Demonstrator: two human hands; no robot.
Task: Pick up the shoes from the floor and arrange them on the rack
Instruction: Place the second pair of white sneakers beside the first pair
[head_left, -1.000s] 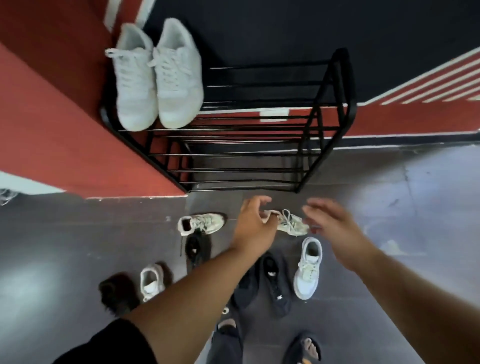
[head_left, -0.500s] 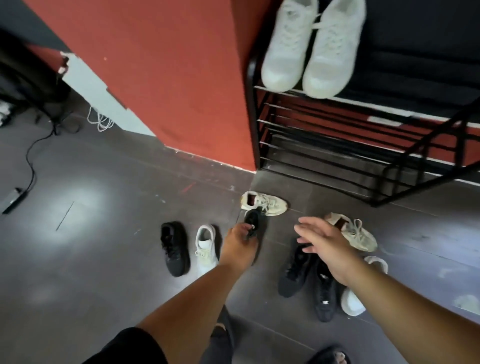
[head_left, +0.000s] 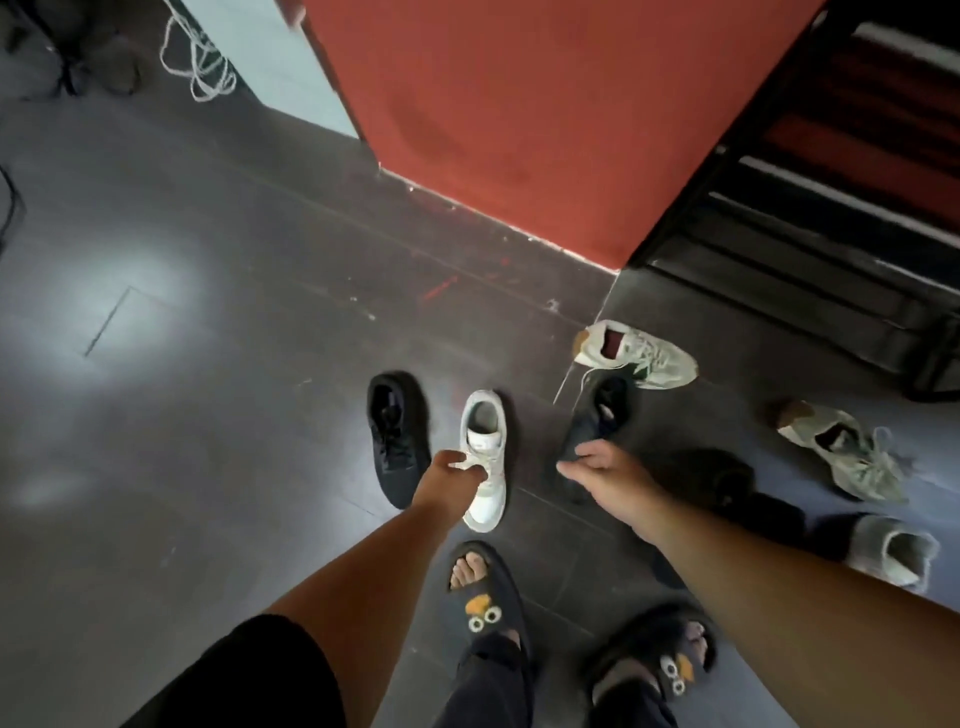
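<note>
A white sneaker (head_left: 485, 457) lies on the dark floor with its heel pointing away from me. My left hand (head_left: 449, 478) is down on its laces, thumb and fingers curled around them. To its right lies a dark sneaker (head_left: 597, 415). My right hand (head_left: 608, 473) hovers at this shoe's near end with fingers spread and nothing in it. A black sneaker (head_left: 397, 441) lies just left of the white one. Only the lower bars of the black rack (head_left: 831, 234) show at the upper right.
Two beige sneakers (head_left: 639, 358) (head_left: 852, 457), a black shoe (head_left: 727, 478) and a pale sneaker (head_left: 893, 556) lie on the right. My feet in black slippers (head_left: 488, 597) stand below. A red wall (head_left: 519, 130) rises ahead. White cables (head_left: 202, 67) lie at the far left.
The view has dropped and swung left, so the rack's top shelf is out of sight. My left hand moved from the dark sneaker to the white one. My right hand came over the dark sneaker.
</note>
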